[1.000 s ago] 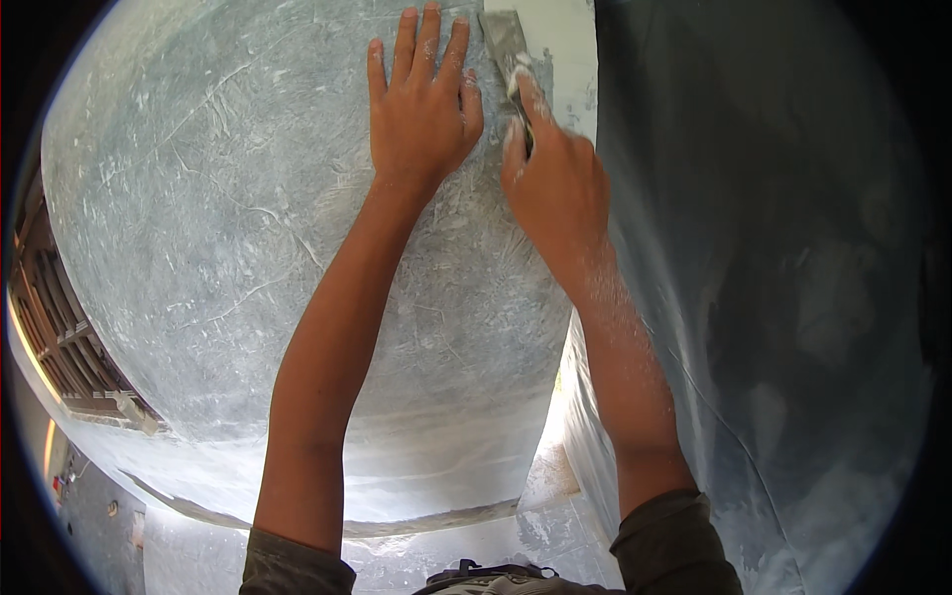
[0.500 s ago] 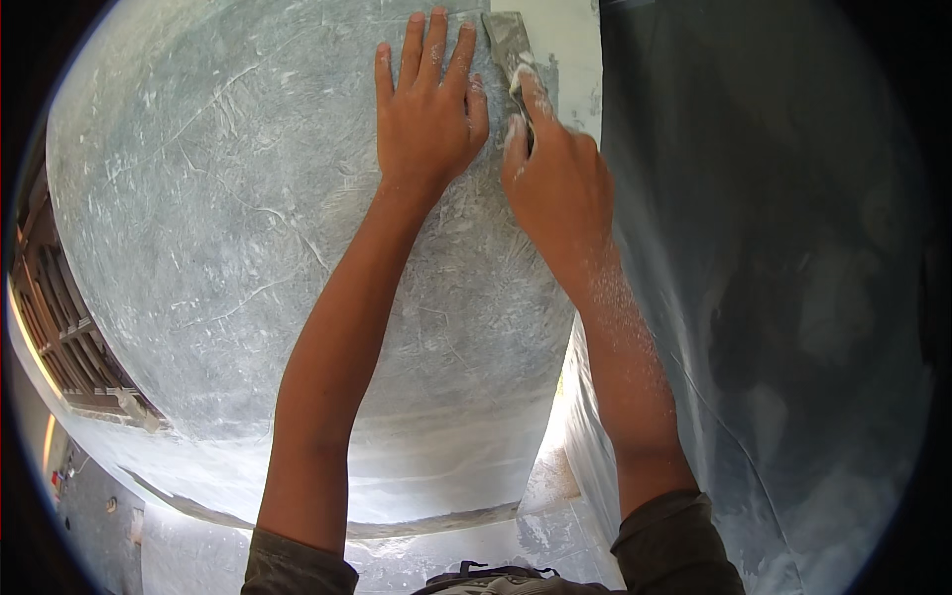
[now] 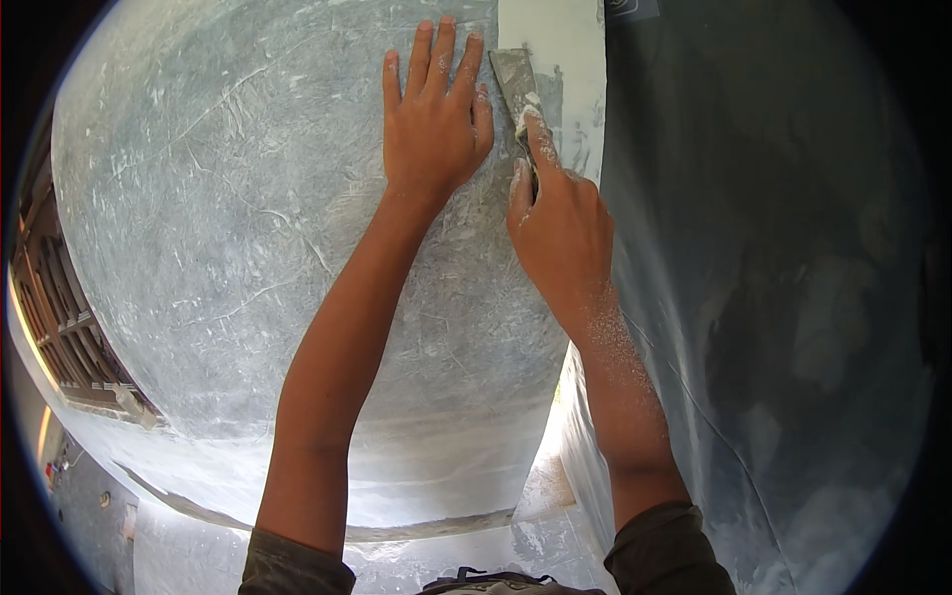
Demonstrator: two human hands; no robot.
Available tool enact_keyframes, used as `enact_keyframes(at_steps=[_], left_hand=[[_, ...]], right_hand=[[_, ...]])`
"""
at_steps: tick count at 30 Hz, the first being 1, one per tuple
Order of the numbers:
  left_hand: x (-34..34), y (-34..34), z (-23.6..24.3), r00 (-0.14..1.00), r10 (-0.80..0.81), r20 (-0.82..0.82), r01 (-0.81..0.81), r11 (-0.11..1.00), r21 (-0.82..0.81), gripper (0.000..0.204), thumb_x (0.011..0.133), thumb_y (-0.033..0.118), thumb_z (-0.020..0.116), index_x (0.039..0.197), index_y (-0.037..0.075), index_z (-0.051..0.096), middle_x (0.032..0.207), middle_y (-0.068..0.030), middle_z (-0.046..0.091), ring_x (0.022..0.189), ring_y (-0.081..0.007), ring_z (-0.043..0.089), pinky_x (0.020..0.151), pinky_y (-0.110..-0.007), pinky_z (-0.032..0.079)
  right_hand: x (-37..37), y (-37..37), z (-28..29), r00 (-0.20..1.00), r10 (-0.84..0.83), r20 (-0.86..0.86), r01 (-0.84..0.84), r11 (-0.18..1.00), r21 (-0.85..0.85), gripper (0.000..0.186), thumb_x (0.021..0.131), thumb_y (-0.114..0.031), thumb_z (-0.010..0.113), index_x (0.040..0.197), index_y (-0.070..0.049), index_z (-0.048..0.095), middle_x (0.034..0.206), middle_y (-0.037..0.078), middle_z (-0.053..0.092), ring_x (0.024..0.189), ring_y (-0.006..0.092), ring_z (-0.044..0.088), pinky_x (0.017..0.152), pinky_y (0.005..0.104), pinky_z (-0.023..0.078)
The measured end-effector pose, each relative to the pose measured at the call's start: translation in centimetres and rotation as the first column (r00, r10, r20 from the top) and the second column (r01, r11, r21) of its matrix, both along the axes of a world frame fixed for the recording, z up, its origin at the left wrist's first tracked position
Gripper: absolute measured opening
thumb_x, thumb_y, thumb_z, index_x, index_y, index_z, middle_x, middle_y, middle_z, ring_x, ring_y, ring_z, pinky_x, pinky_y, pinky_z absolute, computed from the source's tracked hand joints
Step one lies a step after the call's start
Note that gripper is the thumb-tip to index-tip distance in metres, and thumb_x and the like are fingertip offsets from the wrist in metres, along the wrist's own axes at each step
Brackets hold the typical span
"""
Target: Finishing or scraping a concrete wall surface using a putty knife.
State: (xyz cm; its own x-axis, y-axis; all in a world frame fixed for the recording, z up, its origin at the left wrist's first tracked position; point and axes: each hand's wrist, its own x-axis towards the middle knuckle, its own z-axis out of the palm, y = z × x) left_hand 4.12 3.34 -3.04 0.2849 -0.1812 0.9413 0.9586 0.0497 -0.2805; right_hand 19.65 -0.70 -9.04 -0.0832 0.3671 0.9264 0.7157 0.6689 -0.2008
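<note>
My left hand [image 3: 433, 124] rests flat on a grey, scratched plaster wall [image 3: 228, 218], its fingers stretched out and slightly spread. To the right of it, my right hand [image 3: 562, 213] grips a putty knife [image 3: 514, 79] with a flat blade, the index finger laid along the tool. The blade lies against the wall where the grey surface meets a pale, cream strip [image 3: 575, 59] along the right edge. White dust and paste cover my right fingertips and forearm. Most of the knife's handle is hidden inside the hand.
Right of the wall's edge hangs a large sheet of translucent plastic [image 3: 773, 297], dark and creased. A brown slatted frame [image 3: 69, 322] shows at the far left. Below the wall is a grey floor [image 3: 89, 516] with small items at its left.
My right hand and the putty knife have come lower along the pale strip. The left hand stays flat on the wall, and the view has shifted slightly.
</note>
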Motion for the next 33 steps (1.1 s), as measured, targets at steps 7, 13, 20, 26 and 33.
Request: enact_keyframes(at_steps=[7, 13, 20, 26, 33], left_hand=[[0.7, 0.1, 0.3, 1.000, -0.004, -0.002, 0.004, 1.000, -0.004, 0.053, 0.093, 0.023, 0.054, 0.144, 0.013, 0.053, 0.157, -0.0130, 0.040, 0.150, -0.0298, 0.030, 0.121, -0.057, 0.020], [0.3, 0.1, 0.1, 1.000, 0.007, -0.007, -0.007, 1.000, 0.001, 0.053, 0.093, 0.023, 0.053, 0.145, 0.013, 0.052, 0.157, -0.0133, 0.040, 0.150, -0.0298, 0.029, 0.121, -0.057, 0.020], [0.5, 0.0, 0.2, 1.000, 0.010, -0.006, -0.010, 1.000, -0.010, 0.053, 0.093, 0.023, 0.053, 0.146, 0.014, 0.052, 0.158, -0.0129, 0.039, 0.150, -0.0298, 0.029, 0.121, -0.057, 0.019], [0.6, 0.0, 0.2, 1.000, 0.020, 0.005, -0.020, 1.000, -0.012, 0.053, 0.094, 0.023, 0.052, 0.146, 0.014, 0.051, 0.158, -0.0125, 0.039, 0.151, -0.0298, 0.028, 0.121, -0.057, 0.019], [0.0, -0.2, 0.0, 1.000, 0.025, 0.004, -0.025, 0.999, -0.022, 0.053, 0.094, 0.023, 0.052, 0.146, 0.014, 0.051, 0.158, -0.0125, 0.039, 0.151, -0.0298, 0.029, 0.121, -0.057, 0.019]], right_hand=[[0.4, 0.8, 4.4, 0.999, -0.014, -0.044, 0.018, 0.996, 0.092, 0.049, 0.099, -0.020, 0.054, 0.147, -0.012, 0.050, 0.090, 0.022, 0.073, 0.083, 0.0404, 0.072, 0.076, 0.0491, 0.058], [0.8, 0.2, 1.6, 1.000, 0.018, -0.001, -0.018, 0.997, -0.074, 0.048, 0.098, -0.021, 0.055, 0.145, -0.013, 0.052, 0.088, 0.023, 0.072, 0.084, 0.0410, 0.072, 0.076, 0.0490, 0.058], [0.6, 0.5, 3.1, 1.000, 0.010, -0.027, -0.009, 0.998, 0.061, 0.047, 0.099, -0.020, 0.054, 0.145, -0.012, 0.052, 0.087, 0.021, 0.072, 0.083, 0.0406, 0.072, 0.075, 0.0491, 0.058], [0.7, 0.8, 2.8, 1.000, 0.018, 0.006, -0.018, 0.998, 0.054, 0.050, 0.098, -0.020, 0.054, 0.147, -0.010, 0.049, 0.082, 0.022, 0.071, 0.078, 0.0405, 0.072, 0.070, 0.0481, 0.059], [0.8, -0.7, 2.7, 0.999, 0.039, 0.030, -0.035, 0.994, -0.106, 0.049, 0.097, -0.020, 0.056, 0.145, -0.011, 0.052, 0.086, 0.022, 0.072, 0.083, 0.0409, 0.072, 0.076, 0.0488, 0.058]])
